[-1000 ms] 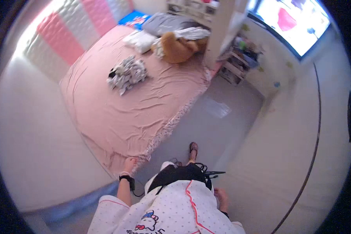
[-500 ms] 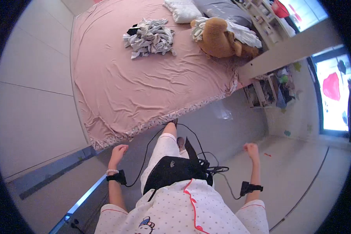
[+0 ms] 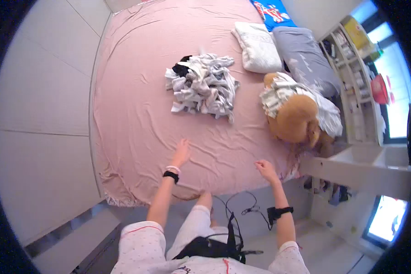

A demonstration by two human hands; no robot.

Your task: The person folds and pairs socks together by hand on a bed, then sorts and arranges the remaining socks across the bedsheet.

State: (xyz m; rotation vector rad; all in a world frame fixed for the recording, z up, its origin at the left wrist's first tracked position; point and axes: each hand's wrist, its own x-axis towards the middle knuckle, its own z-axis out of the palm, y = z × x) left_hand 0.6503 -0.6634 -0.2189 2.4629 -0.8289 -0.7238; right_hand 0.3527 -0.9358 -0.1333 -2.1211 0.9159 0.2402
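Note:
My left hand (image 3: 181,153) reaches out over the pink bedsheet (image 3: 128,118) with its fingers stretched and nothing in it. Lower on the right, my right hand (image 3: 266,171) hangs above the bed's near edge, fingers loosely curled and no object visible in them. Beyond my left hand lies a heap of crumpled clothes (image 3: 205,86), mostly white and grey with a black piece at its left side. Neither hand reaches the heap. A brown plush toy (image 3: 297,118) with pale cloth around it lies on the bed, beyond my right hand.
A white pillow (image 3: 258,48) and a grey pillow (image 3: 306,59) lie at the right side, near a blue printed cloth (image 3: 273,13). White shelves (image 3: 354,82) stand along the right. Pale panels (image 3: 41,160) border the left. A black cable (image 3: 251,210) hangs by my right arm.
Both hands have moved forward from beside my body to over the bed. My left fingers have straightened. The view has shifted nearer the bed, and one knee is at its edge.

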